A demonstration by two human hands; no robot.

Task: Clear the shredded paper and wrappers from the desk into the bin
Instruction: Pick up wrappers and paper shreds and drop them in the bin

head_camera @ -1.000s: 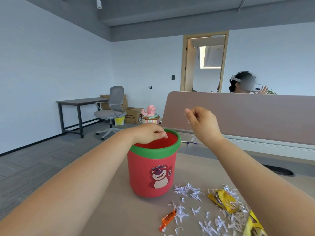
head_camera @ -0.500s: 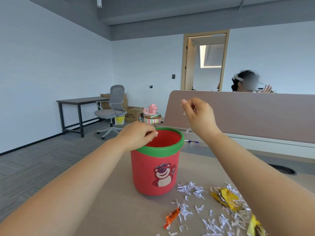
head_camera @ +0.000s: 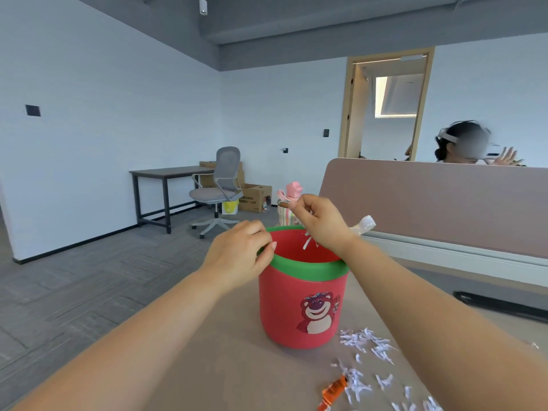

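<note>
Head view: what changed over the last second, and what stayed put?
The right hand moved from beside the bin to above its opening, with paper shreds now trailing from its curled fingers towards the inside. The left hand kept gripping the green rim. The bin, the loose shreds and the orange wrapper stayed on the desk.

We're not getting any readable text here. The cardboard box (head_camera: pixel 254 197) by the far wall is carrying a dark printed line, too small to make out. The orange wrapper (head_camera: pixel 333 391) on the bench (head_camera: pixel 237 366) is showing print, blurred. The bin (head_camera: pixel 296 307) is showing a bear picture only.
</note>
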